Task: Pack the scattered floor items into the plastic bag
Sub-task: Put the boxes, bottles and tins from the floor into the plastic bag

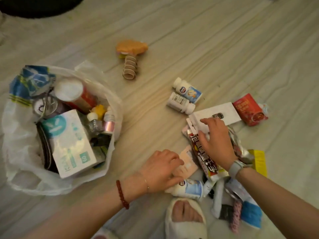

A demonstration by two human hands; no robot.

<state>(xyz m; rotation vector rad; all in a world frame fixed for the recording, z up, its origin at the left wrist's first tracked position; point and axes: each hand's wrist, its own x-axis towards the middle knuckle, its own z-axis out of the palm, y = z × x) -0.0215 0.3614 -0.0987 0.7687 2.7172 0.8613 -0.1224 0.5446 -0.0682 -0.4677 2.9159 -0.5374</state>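
Observation:
The white plastic bag [22, 152] stands open at the left, holding a tissue box, a red can, small bottles and other items. My left hand [159, 170] reaches over a pink packet [187, 163] and a small white bottle with a blue label [189, 188], fingers curled onto them. My right hand [216, 142] lies over a long red and white snack packet [205, 156] with fingers spread, touching a white card [195, 124]. Two more white bottles [185, 97] lie further out, beside a white box [222, 112] and a red packet [250, 109].
An orange toy with a spiral stem [130, 56] lies alone toward the back. More wrappers, a yellow box [259, 160] and blue packaging [248, 211] lie at the right. My foot in a white slipper [185, 216] is at the bottom edge. A dark round thing [39, 6] fills the top left.

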